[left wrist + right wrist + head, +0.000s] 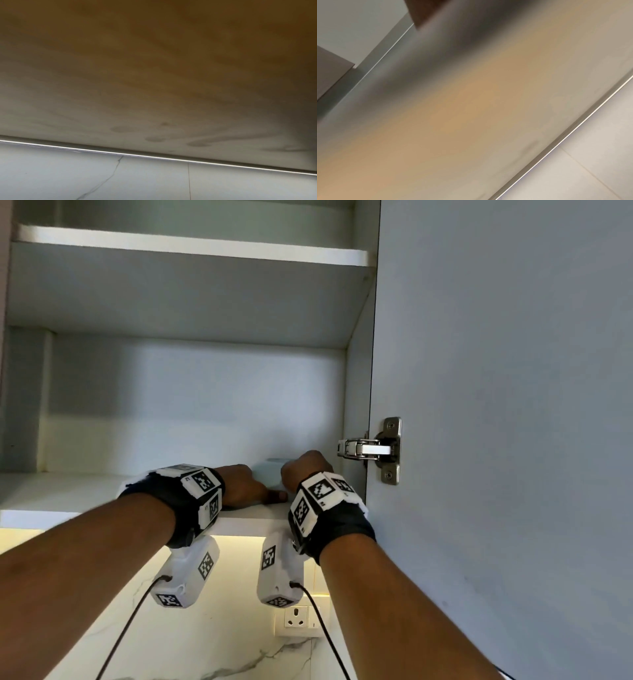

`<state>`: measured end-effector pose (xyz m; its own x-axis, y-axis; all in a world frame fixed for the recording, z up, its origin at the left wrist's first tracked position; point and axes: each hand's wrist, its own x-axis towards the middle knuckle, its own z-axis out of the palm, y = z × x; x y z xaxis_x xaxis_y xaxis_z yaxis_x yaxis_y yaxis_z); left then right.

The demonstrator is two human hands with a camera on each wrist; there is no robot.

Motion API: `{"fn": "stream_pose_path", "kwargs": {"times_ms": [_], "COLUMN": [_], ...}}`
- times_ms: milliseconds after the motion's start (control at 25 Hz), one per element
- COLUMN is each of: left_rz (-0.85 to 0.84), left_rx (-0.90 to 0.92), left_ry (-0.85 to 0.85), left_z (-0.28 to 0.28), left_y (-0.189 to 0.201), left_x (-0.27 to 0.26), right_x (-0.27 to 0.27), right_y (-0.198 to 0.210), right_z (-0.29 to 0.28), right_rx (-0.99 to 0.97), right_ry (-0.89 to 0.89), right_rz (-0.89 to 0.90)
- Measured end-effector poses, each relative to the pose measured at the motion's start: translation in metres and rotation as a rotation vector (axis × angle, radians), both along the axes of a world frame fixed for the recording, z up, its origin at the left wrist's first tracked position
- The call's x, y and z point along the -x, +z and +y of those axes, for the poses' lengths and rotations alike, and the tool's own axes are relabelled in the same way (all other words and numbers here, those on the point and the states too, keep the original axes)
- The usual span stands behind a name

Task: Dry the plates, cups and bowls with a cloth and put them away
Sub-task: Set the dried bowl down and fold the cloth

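- One pale cup [274,472] on the lowest cupboard shelf [68,494], between two hands
- Left hand [245,486] beside it, thumb flat on shelf; grip hidden
- Right hand [305,469] against it, fingers hidden

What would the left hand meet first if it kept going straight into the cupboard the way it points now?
Probably the pale blue-green cup between both hands: the left hand on the lower shelf points toward it and seems to touch it already. Contact is hidden, and so is depth.
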<state>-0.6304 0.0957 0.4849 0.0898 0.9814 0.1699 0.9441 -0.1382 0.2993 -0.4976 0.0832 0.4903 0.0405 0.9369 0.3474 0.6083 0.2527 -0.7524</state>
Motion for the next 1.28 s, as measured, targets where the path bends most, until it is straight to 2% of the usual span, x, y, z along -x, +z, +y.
{"fn": "stream_pose_path", "kwargs": {"times_ms": [160, 240, 320, 400, 520, 640, 720, 880, 1040, 1160, 1280], "left_rz": [0.024, 0.026, -0.014, -0.073, 0.024, 0.018, -0.052, -0.211, -0.359, -0.429, -0.483], "left_rx": [-0.019, -0.125, -0.335, -0.643, -0.983, -1.12, -1.127, -0.816, -0.349, 0.048, 0.445], "left_ry": [0.053, 0.1, 0.119, 0.091, 0.061, 0.0, -0.031, -0.051, -0.027, 0.013, 0.113], "left_z": [-0.007, -0.014, -0.026, -0.041, -0.067, -0.093, -0.111, -0.149, -0.186, -0.223, -0.257], "left_y": [0.0, -0.002, -0.005, -0.014, -0.043, -0.089, -0.122, -0.221, -0.347, -0.436, -0.5], "left_x": [-0.002, -0.001, 0.001, 0.004, -0.001, -0.004, -0.006, -0.021, -0.053, -0.087, -0.123], "right_x": [0.006, 0.008, 0.007, 0.003, 0.005, 0.013, 0.012, -0.006, -0.051, -0.085, -0.121], "right_y": [-0.008, -0.014, -0.017, -0.026, -0.061, -0.112, -0.146, -0.246, -0.364, -0.452, -0.513], "right_z": [-0.001, -0.01, -0.025, -0.043, -0.066, -0.08, -0.089, -0.124, -0.167, -0.207, -0.242], "right_rx": [0.015, -0.023, -0.169, -0.388, -0.726, -0.975, -1.029, -0.826, -0.409, -0.108, 0.202], "right_ry": [-0.043, -0.117, -0.118, -0.062, -0.085, -0.087, -0.081, 0.047, 0.15, 0.141, 0.046], "right_rz": [-0.014, -0.04, -0.112, -0.192, -0.273, -0.144, -0.092, -0.139, -0.213, -0.27, -0.348]}}
